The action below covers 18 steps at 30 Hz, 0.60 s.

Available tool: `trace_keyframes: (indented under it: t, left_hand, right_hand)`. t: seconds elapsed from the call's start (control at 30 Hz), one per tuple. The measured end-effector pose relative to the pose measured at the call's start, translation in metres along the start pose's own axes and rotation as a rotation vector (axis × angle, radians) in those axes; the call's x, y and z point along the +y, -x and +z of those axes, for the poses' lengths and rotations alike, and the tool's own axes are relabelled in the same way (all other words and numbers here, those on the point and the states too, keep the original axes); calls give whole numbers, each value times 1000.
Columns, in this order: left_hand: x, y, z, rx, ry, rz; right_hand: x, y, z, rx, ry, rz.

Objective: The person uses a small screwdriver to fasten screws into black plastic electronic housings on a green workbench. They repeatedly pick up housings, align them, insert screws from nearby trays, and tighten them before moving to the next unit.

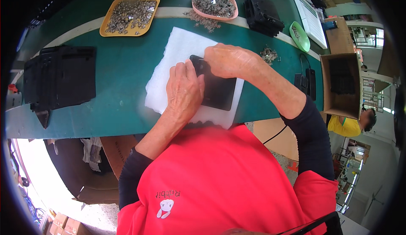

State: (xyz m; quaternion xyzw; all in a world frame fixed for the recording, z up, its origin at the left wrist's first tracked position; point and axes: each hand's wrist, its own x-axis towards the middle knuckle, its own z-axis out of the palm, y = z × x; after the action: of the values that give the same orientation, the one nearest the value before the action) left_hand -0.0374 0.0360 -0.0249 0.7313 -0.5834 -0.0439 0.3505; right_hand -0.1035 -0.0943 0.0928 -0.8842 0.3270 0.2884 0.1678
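Note:
A flat black rectangular panel point(220, 93) lies on a white foam sheet point(169, 66) on the green table. My left hand point(185, 89) grips the panel's left edge, fingers together near its upper left corner. My right hand point(228, 61) is closed in a fist over the panel's upper part, close to my left fingertips. Whatever those right fingers hold, if anything, is hidden beneath the hand.
A yellow tray point(103, 28) and a pink bowl point(198, 13) of small metal parts stand at the back, with loose parts point(207, 23) spilled nearby. Stacked black panels point(63, 76) lie left, more black pieces point(262, 13) back right. A green bowl point(302, 40), black adapter point(311, 80) and cardboard box point(342, 108) are right.

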Motion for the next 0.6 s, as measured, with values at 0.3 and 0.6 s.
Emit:
trace_keyframes:
  t: [0.3, 0.6]
  left_hand:
    - [8, -3, -6, -23, -102, -45]
    - [-13, -15, -15, -105, 45, 52]
  right_hand:
    - [34, -11, 25, 109, -70, -191]
    - [82, -1, 50, 517, -473, -266]
